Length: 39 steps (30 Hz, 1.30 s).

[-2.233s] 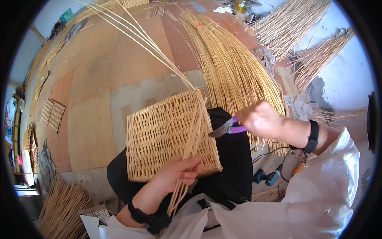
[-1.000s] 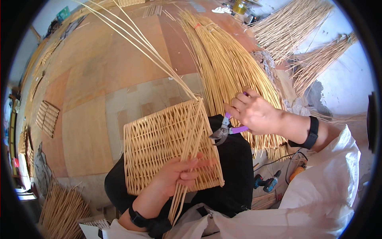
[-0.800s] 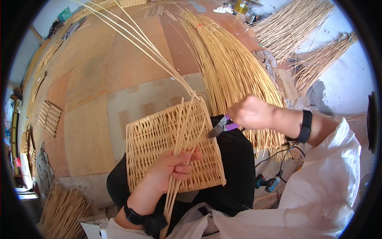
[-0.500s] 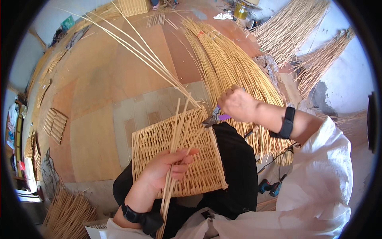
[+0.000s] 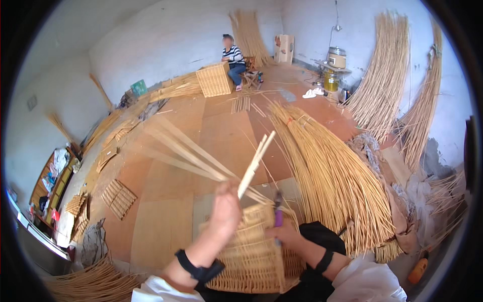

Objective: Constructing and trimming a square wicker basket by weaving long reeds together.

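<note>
A woven wicker basket (image 5: 250, 267) rests on my lap, with one flat side facing up and another side showing at its right. My left hand (image 5: 226, 209), blurred by motion, is closed around several pale wicker rods (image 5: 255, 163) above the basket's far edge. Their ends point up and away. Longer pale rods (image 5: 183, 146) fan out toward the far left, smeared by motion. My right hand (image 5: 286, 234) grips pruning shears (image 5: 278, 214) with purple handles against the basket's right part, blades pointing away. Whether the blades touch anything is hard to tell.
A large bundle of wicker rods (image 5: 332, 176) lies to the right. Tall bundles (image 5: 382, 70) lean on the right wall. At the back a person (image 5: 232, 58) sits beside a big wicker basket (image 5: 215, 80). Small woven panels (image 5: 119, 199) lie on the left floor.
The view has tilted up, showing the far wall and a person. My left hand has risen with the rods to the basket's far edge. My right hand with the shears has come down beside the basket.
</note>
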Motion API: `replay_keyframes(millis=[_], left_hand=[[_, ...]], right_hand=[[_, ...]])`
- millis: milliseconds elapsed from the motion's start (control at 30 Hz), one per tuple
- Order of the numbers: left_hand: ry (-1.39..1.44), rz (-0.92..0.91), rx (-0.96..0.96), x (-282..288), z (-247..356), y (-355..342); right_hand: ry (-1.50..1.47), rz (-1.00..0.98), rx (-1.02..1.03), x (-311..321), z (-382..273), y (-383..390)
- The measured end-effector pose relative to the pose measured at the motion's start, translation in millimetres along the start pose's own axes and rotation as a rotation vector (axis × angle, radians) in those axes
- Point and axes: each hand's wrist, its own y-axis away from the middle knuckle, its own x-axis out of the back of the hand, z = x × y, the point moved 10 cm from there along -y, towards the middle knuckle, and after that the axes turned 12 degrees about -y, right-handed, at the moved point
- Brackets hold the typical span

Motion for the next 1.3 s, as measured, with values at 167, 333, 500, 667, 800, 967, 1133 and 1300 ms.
replay_keyframes(millis=[167, 333, 500, 667, 800, 967, 1133, 1300], left_hand=[[-0.217, -0.825, 0.316, 11.7, -75.9, 32.2], [0.754, -1.132, 0.595, 27.3, -3.7, 198.3], [1.204, -0.981, 0.835, -10.9, 75.8, 251.8], [1.133, -0.827, 0.881, -24.3, 71.8, 234.1], [1.134, -0.871, 0.818, -29.6, 75.3, 229.5], [1.073, -0.869, 0.842, -33.7, 71.1, 240.2], [1.102, -0.884, 0.844, -37.2, 72.2, 252.9], [1.084, -0.928, 0.835, -40.6, 76.7, 258.3]], right_hand=[[0.591, -0.009, 0.485, -67.7, -58.4, 59.2], [0.868, -0.238, 0.549, -60.0, -14.3, 91.2], [1.156, -0.333, 0.462, -8.4, -6.3, 144.9], [0.917, -0.029, 0.179, 47.5, -41.5, 204.2], [0.908, -0.139, -0.293, 39.6, -1.1, 223.8], [1.104, -0.122, -0.161, 23.8, -13.1, 206.4], [1.314, -0.174, -0.059, 25.7, -15.6, 207.0], [1.200, -0.122, -0.064, 32.3, -7.6, 208.1]])
